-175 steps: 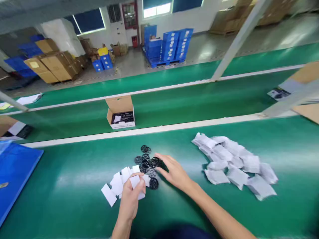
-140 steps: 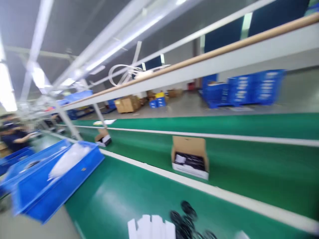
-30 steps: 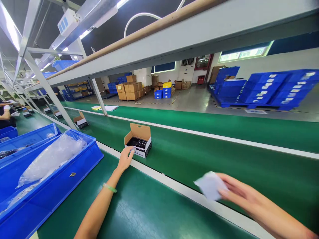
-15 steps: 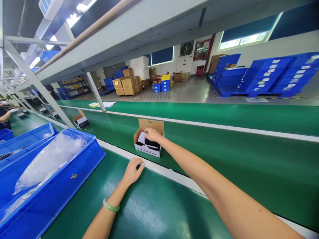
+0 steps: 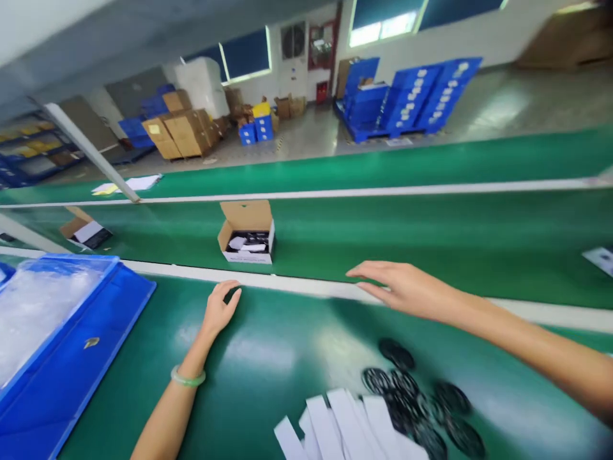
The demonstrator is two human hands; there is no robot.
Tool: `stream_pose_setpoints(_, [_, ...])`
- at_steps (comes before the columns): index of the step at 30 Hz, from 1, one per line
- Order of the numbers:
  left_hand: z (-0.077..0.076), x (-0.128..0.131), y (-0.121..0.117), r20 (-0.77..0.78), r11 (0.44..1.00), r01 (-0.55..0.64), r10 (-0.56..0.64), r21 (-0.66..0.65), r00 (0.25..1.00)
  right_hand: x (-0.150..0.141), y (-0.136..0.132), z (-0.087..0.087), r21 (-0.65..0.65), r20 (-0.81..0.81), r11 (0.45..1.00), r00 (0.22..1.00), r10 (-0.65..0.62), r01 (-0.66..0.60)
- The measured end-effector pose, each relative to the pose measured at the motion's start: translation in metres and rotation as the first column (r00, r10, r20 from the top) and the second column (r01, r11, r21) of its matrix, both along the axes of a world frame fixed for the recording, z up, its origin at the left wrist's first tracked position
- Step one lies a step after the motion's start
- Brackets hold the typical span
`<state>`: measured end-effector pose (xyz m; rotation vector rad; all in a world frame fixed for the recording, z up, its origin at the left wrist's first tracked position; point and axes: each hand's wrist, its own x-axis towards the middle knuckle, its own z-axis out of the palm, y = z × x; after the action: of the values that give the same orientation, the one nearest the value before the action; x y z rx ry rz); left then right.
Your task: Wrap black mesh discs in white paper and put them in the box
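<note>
My left hand (image 5: 221, 309), with a pale green bangle (image 5: 188, 377) on the wrist, rests on the green bench by the white rail, fingers apart and holding nothing. An open cardboard box (image 5: 248, 258) stands on the conveyor just beyond it, its flap up, with black items and white pieces inside. Off to the right, my right hand (image 5: 400, 285) hovers over the rail, fingers stretched and nothing in them. Below that hand lie several black round coiled items (image 5: 402, 383), slightly blurred. Beside them is a fanned pile of white paper strips (image 5: 342, 425).
A blue bin (image 5: 103, 338) with clear plastic bags (image 5: 43, 300) stands at left. Another open box (image 5: 89, 230) sits farther left on the belt. A flat whitish item (image 5: 599, 259) lies on the belt at far right. A white post (image 5: 90, 150) rises behind.
My right hand has left the box and moved right and nearer, empty. The view has turned right, bringing the strips and black coils into sight. The left hand stays on the bench.
</note>
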<state>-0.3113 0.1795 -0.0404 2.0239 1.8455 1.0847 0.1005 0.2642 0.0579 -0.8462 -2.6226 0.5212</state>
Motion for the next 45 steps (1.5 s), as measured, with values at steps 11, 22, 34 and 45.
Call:
stream_pose_setpoints(11, [0.059,0.165,-0.117,0.036,0.48,0.685,-0.805,-0.548,0.593,0.155,-0.16,-0.073,-0.216,-0.024,0.93,0.95,-0.31,0.298])
stream_pose_setpoints(22, [0.051,0.158,-0.137,0.14,0.738,0.52,-0.514,-0.431,0.846,0.087,-0.248,-0.106,-0.224,-0.142,0.941,0.946,-0.291,0.256])
stream_pose_setpoints(34, [0.021,0.316,-0.202,0.831,0.774,0.397,0.285,-0.494,0.479,0.079,-0.269,-0.053,-0.307,-0.373,0.938,0.886,-0.275,0.162])
stream_pose_setpoints(45, [0.041,0.271,-0.188,0.235,0.729,0.503,-0.447,-0.465,0.863,0.074,-0.259,-0.115,-0.084,-0.169,0.942,0.927,-0.335,0.325])
